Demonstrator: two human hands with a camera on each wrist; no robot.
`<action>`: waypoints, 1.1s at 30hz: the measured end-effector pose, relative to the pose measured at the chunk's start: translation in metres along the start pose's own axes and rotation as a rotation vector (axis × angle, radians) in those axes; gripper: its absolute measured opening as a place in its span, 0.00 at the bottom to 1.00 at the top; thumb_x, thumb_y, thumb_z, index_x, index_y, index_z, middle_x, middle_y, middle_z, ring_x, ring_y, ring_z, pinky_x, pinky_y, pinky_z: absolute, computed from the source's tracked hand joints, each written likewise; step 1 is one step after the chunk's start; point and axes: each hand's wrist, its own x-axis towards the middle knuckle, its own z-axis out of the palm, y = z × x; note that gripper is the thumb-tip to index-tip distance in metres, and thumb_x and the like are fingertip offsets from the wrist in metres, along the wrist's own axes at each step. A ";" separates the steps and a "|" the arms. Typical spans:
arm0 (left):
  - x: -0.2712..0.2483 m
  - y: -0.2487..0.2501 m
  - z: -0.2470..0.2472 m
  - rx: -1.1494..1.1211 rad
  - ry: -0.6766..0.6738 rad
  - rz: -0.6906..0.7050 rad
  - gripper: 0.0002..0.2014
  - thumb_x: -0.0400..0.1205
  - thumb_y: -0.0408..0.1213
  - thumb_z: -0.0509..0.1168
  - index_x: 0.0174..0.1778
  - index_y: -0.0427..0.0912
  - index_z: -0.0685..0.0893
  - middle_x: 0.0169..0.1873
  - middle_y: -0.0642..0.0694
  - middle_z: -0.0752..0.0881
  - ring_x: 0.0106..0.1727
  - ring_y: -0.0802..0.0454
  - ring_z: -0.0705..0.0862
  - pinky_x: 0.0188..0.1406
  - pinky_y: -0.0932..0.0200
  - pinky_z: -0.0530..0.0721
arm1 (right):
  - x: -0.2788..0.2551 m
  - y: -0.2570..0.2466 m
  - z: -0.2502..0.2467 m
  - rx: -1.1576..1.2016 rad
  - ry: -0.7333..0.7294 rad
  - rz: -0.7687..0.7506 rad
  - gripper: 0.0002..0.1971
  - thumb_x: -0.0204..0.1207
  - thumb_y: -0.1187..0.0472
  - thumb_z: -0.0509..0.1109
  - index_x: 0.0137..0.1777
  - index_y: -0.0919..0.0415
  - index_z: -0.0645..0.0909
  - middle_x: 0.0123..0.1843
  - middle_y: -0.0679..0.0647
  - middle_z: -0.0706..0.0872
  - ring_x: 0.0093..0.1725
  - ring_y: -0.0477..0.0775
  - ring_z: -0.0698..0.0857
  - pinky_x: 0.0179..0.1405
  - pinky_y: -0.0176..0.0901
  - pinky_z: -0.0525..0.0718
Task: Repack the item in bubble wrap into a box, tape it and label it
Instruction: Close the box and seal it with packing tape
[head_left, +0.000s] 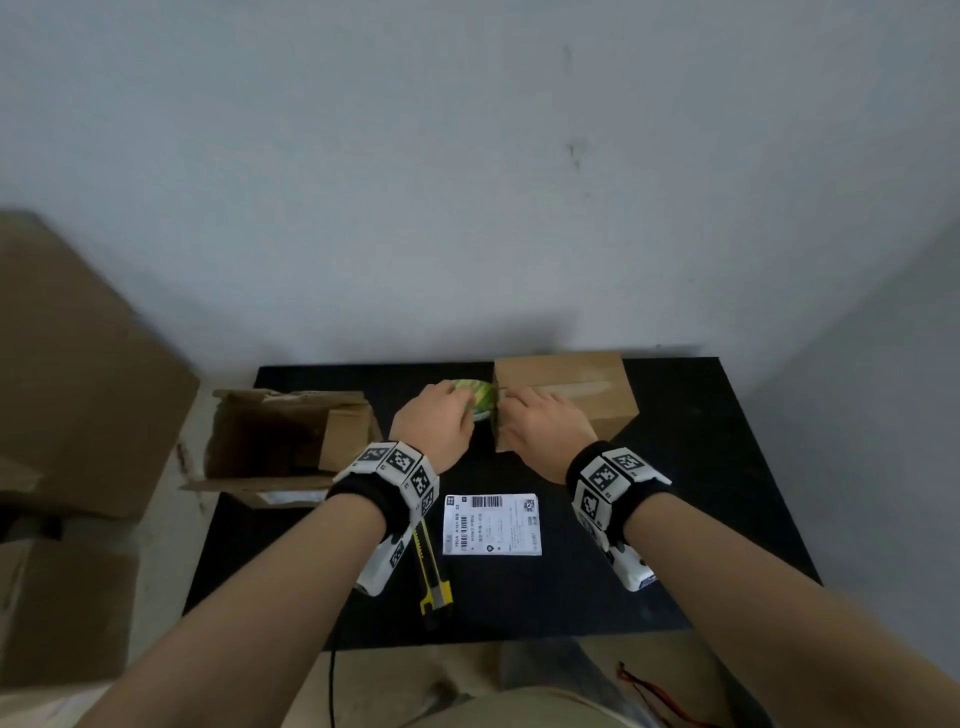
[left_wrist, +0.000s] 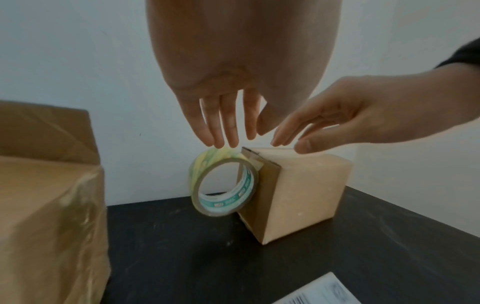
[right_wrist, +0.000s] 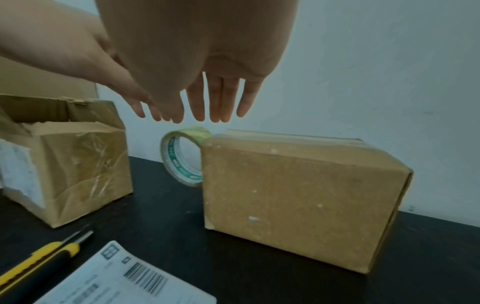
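Closed cardboard box (head_left: 566, 400) at the table's (head_left: 701, 519) far right, long axis running left to right, a tape strip along its top. The tape roll (left_wrist: 223, 185) stands on edge against the box's left end, its hole facing the person. Left hand (head_left: 434, 423), fingers extended, fingertips on the roll; right hand (head_left: 545, 426), fingers extended, above the box's left top edge, holding nothing.

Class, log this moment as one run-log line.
stage: taping | left hand: open over tape | right hand: open on box top | label: on table
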 end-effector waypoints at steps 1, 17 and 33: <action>-0.010 -0.001 0.002 0.012 -0.007 0.005 0.14 0.84 0.41 0.56 0.63 0.44 0.78 0.59 0.46 0.79 0.60 0.47 0.77 0.53 0.48 0.81 | -0.005 -0.007 0.001 -0.007 0.006 0.005 0.19 0.82 0.55 0.59 0.70 0.60 0.73 0.73 0.56 0.74 0.69 0.56 0.75 0.68 0.49 0.70; -0.148 -0.052 0.062 0.016 -0.176 -0.087 0.09 0.84 0.41 0.56 0.55 0.46 0.79 0.50 0.48 0.80 0.53 0.50 0.80 0.47 0.51 0.83 | -0.071 -0.111 0.087 0.061 -0.201 0.101 0.16 0.83 0.55 0.58 0.67 0.60 0.75 0.65 0.56 0.78 0.63 0.57 0.78 0.60 0.48 0.76; -0.180 -0.074 0.109 -0.025 -0.340 -0.165 0.12 0.84 0.40 0.55 0.61 0.46 0.78 0.59 0.45 0.76 0.61 0.48 0.76 0.52 0.50 0.82 | -0.041 -0.138 0.138 0.289 -0.327 0.483 0.32 0.72 0.53 0.74 0.71 0.66 0.65 0.68 0.61 0.70 0.66 0.60 0.75 0.64 0.51 0.78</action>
